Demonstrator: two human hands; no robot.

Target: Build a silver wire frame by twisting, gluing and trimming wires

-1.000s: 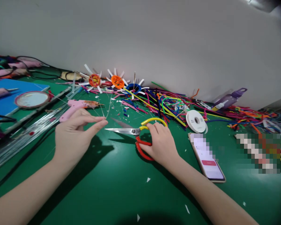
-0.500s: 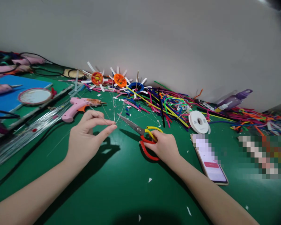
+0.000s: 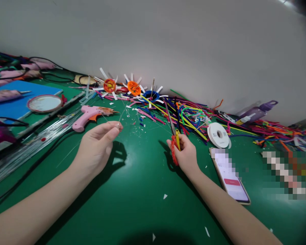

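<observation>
My left hand (image 3: 99,143) pinches thin clear strands (image 3: 121,114) between thumb and forefinger, above the green table. What kind of strand it is I cannot make out. My right hand (image 3: 186,153) is wrapped round the red and yellow handles of a pair of scissors (image 3: 173,144), whose blades point away toward the back and look closed. Just beyond my left hand lies a pink glue gun (image 3: 88,115). Three small round pieces with white strips stand at the back: a red-orange one (image 3: 109,85), an orange one (image 3: 134,88) and a blue one (image 3: 151,96).
Pipe cleaners (image 3: 193,117) lie heaped along the wall. To the right are a white ribbon spool (image 3: 218,135), a phone (image 3: 231,180) and a purple bottle (image 3: 256,112). Left are clear strands in a bundle (image 3: 40,143), a round lid (image 3: 44,103) and a blue board (image 3: 38,89).
The scissors have swung away from the strands, to the right, and their blades have come together. My left hand has shifted slightly left and up, still pinching the strands.
</observation>
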